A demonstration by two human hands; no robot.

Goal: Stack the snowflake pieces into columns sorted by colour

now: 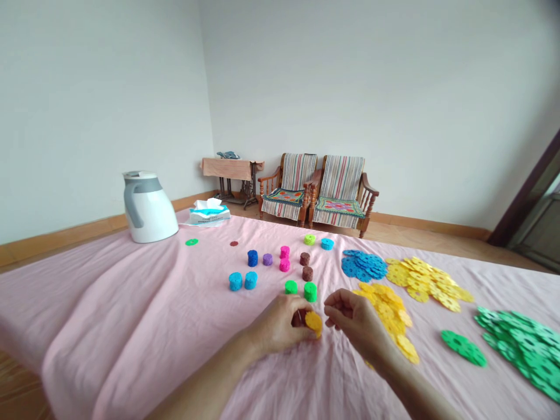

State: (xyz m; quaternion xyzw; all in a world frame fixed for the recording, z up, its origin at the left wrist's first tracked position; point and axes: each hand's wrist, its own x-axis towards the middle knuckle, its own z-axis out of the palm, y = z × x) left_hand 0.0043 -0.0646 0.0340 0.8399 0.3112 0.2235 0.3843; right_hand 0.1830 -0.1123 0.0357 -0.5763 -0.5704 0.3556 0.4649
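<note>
My left hand (277, 326) is closed around yellow notched discs (313, 322), apparently a short stack held between thumb and fingers. Just to its right, my right hand (350, 318) has its fingers curled together; whether anything is between the fingertips is hidden. Beside and partly behind that hand spreads a loose pile of yellow discs (387, 312). Two bright green disc stacks, one of them the right green stack (310, 291), stand just beyond my left hand. Farther out are brown stacks (307, 273), pink stacks (284, 265), a purple stack (268, 259) and light blue stacks (235, 281).
A pink cloth (166, 326) covers the table. Blue discs (364, 265), more yellow discs (424, 280) and green discs (525, 344) lie in piles on the right. A white jug (153, 213) and a tissue box (209, 213) stand at the left. Two wooden chairs (341, 192) are beyond.
</note>
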